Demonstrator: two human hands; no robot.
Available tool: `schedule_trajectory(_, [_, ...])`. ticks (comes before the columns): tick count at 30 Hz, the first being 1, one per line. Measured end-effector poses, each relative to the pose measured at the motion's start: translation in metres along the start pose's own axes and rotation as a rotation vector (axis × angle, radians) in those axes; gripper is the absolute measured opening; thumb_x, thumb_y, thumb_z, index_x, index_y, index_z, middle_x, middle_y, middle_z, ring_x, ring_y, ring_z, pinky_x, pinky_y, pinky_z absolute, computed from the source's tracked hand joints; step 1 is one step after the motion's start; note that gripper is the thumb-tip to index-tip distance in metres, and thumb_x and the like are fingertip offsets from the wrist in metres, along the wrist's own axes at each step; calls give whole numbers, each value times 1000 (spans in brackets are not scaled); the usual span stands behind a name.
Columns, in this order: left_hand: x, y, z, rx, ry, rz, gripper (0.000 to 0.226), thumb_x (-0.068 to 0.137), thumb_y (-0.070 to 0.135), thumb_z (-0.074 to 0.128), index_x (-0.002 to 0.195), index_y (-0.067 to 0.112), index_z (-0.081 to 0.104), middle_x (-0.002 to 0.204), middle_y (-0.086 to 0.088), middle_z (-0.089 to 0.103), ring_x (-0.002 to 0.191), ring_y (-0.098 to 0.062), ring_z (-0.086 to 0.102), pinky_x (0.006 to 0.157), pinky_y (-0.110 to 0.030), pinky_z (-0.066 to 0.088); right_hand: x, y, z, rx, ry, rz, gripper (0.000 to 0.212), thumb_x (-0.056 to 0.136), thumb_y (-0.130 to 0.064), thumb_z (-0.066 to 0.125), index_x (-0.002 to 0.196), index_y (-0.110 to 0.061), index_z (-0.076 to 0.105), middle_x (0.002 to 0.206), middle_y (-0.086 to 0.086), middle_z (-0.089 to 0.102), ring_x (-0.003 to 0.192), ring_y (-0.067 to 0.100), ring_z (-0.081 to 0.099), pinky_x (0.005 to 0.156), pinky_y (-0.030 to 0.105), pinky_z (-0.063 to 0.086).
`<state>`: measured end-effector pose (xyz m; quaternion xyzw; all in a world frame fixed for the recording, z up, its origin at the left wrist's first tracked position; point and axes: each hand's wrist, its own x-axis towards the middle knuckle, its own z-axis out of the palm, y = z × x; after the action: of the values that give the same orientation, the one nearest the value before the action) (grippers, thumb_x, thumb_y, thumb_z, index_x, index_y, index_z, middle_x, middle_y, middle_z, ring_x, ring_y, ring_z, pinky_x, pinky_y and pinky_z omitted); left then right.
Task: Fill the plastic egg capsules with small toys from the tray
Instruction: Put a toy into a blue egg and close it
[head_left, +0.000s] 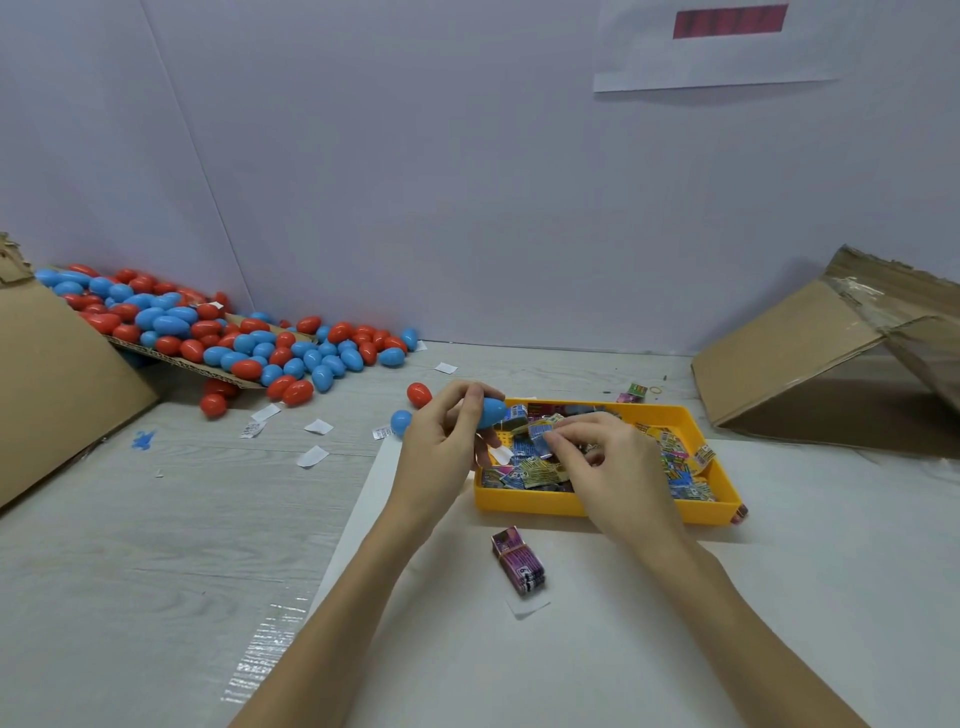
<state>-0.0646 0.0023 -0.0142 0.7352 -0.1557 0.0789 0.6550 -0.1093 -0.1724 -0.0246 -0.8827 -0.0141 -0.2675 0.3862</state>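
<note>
Both forearms reach in from the near edge of the desk (130, 545), over a white sheet (597, 649) that covers its near right part. Large cardboard boxes stand at the far corners, one at the left (47, 395) and a tipped one at the right (810, 374); from the left box a heap of red and blue eggs (234, 343) spills along the back edge, with paper slips (311, 456) scattered in front of it. Toward the middle of the desk sits the yellow tray (597, 506), filled with small printed toy packets (540, 473). Just off the tray's near edge lies a purple bundle of packets (519, 566). At the tray's far left corner the left hand (447, 441) curls its fingers round a blue egg capsule (491, 412), held above the rim, with a loose red egg (418, 395) and blue egg (400, 422) just behind it. Over the tray's middle the right hand (608, 462) pinches a blue packet (540, 435) between thumb and fingertips, just beside the capsule
</note>
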Motion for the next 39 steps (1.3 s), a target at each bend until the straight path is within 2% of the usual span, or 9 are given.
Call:
schedule_trajectory(7, [1, 0, 1, -48, -8, -94, 30, 111, 13, 39, 92, 14, 63, 86, 0, 63, 63, -12, 57, 52, -16, 46, 1, -1, -5, 220, -60, 86, 9, 98, -12, 68, 101, -18, 75, 86, -10, 76, 81, 4, 73, 67, 16, 57])
schedule_trajectory(10, [-1, 3, 3, -43, -31, -150, 31, 107, 38, 48, 89, 17, 60, 74, 16, 59, 70, -4, 56, 58, -17, 48, 1, -3, -5, 370, -102, 159, 11, 98, -8, 66, 104, -13, 75, 88, -4, 78, 80, 7, 76, 64, 18, 56])
schedule_trajectory(13, [-5, 3, 4, 109, -112, -19, 34, 88, 59, 62, 96, 26, 66, 82, 17, 66, 77, -3, 66, 63, -18, 53, 1, -6, -5, 401, -125, 159, 13, 99, -9, 65, 106, -15, 75, 88, -4, 77, 83, 7, 75, 68, 20, 58])
schedule_trajectory(17, [-6, 0, 5, 239, -132, 144, 10, 92, 29, 77, 97, 25, 69, 82, 22, 64, 82, -5, 64, 68, -17, 52, 1, -7, -5, 360, -127, 139, 13, 99, -14, 66, 108, -17, 74, 86, -4, 76, 86, 9, 74, 75, 31, 61])
schedule_trajectory(21, [-3, 0, 0, 136, -72, 104, 5, 93, 24, 76, 92, 23, 72, 80, 18, 68, 82, -2, 65, 67, -16, 51, 2, -8, -6, 414, -115, 138, 18, 98, -14, 67, 115, -20, 70, 87, -1, 76, 86, 10, 74, 80, 32, 61])
schedule_trajectory(26, [-4, 2, -2, 252, 13, 362, 7, 88, 22, 78, 95, 25, 78, 82, 12, 58, 82, -12, 57, 69, -16, 43, 4, -8, -7, 377, -11, 215, 21, 105, -31, 55, 109, -16, 69, 84, 1, 76, 73, 10, 72, 58, 19, 51])
schedule_trajectory(29, [-5, 4, -1, 249, 2, 433, 14, 87, 24, 78, 99, 30, 79, 87, 1, 57, 84, -13, 56, 69, -16, 44, 8, -11, -14, 646, -180, 368, 42, 107, -42, 44, 107, -12, 73, 82, 8, 78, 69, 18, 72, 48, 20, 46])
schedule_trajectory(35, [-4, 2, -2, 431, 17, 606, 17, 84, 14, 80, 100, 20, 82, 90, 0, 52, 82, -1, 52, 68, -7, 41, 8, -7, -23, 842, -251, 366, 19, 102, -7, 58, 111, -8, 75, 87, 8, 76, 80, 16, 68, 62, 21, 51])
schedule_trajectory(39, [-4, 0, -5, 559, 28, 730, 15, 85, 9, 80, 98, 17, 83, 92, 0, 49, 77, -6, 46, 67, -6, 40, 11, -8, -24, 957, -233, 474, 33, 104, -29, 57, 104, -2, 76, 91, 11, 77, 80, 19, 72, 61, 21, 55])
